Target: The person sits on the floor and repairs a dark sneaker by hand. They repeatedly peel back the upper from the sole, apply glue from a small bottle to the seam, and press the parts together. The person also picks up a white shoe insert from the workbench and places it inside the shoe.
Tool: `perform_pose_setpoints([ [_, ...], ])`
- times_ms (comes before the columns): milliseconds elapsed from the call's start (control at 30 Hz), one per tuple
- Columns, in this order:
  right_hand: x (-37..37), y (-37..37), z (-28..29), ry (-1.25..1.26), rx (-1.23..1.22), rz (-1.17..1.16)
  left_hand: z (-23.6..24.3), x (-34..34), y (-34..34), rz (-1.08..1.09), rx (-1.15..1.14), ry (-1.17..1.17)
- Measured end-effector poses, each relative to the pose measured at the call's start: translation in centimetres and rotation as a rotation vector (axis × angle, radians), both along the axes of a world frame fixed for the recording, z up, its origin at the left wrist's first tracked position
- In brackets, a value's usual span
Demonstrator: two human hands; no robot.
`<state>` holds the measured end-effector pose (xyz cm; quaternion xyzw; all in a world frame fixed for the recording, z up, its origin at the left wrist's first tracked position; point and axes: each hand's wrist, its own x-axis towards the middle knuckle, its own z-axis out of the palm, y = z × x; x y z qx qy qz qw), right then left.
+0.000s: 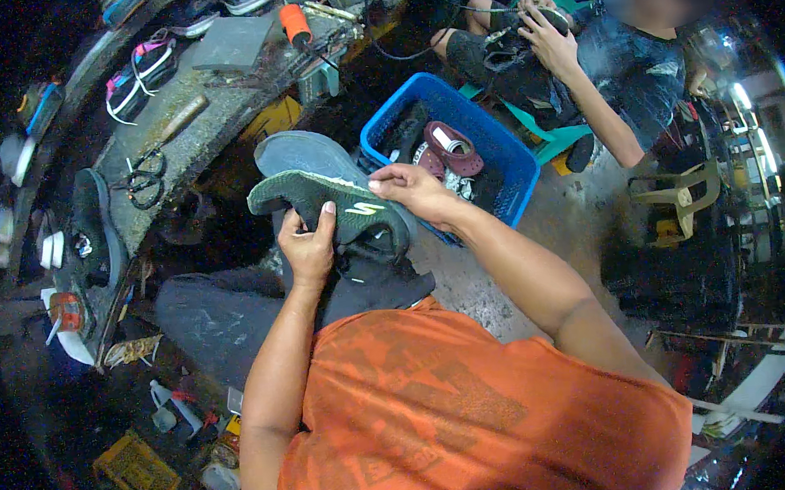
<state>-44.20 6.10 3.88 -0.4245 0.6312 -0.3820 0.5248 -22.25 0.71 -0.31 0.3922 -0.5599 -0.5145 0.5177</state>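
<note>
Fingers (pixel 327 216) of the left hand (pixel 310 252) grip the dark shoe (pixel 348 210) while the right hand (pixel 421 195) pinches its rim, apparently edge work needing steady support next.

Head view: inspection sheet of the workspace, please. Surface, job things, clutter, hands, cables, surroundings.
Surface: bench at left, grey, worn-looking.
Job things: dark shoe with pale green edge, held above the lap; grey sole right behind it, cannot tell whether joined.
Clutter: on the bench, scissors, wooden handle, grey slab, orange can, pink-trimmed shoe.
Hands: left hand grips the shoe, right hand pinches its edge.
Cables: black cord looping near the co-worker.
Surroundings: blue basket holding footwear, including a maroon clog; chair at right.
</note>
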Motion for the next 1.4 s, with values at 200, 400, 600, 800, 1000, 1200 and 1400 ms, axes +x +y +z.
perform_pose_setpoints([
  [200,2.5,3.1,2.5,-0.494,0.011,0.059,1.2,1.8,0.6,0.104,0.115,0.001],
  [400,4.7,1.5,6.3,-0.332,-0.02,0.041,6.6,6.7,0.7,0.098,0.556,0.047],
  [600,7.7,-1.4,6.5,-0.751,0.346,0.148,9.8,10.3,2.8,-0.203,-0.688,-0.83],
  [800,-1.8,-16.9,13.7,0.611,-0.505,0.109,6.7,7.3,-1.0,-0.171,-0.437,-0.745],
  [1000,-15.7,-41.5,32.6,1.192,-1.168,-0.537,5.1,5.8,-1.8,-0.164,-0.441,-0.649],
  [1200,-23.9,-60.4,41.4,2.09,-0.571,-0.022,4.8,6.6,-3.8,-0.172,-0.317,-0.604],
  [1400,-27.6,-63.7,41.6,1.871,-0.358,0.156,4.0,7.7,-5.0,-0.186,-0.274,-0.579],
])
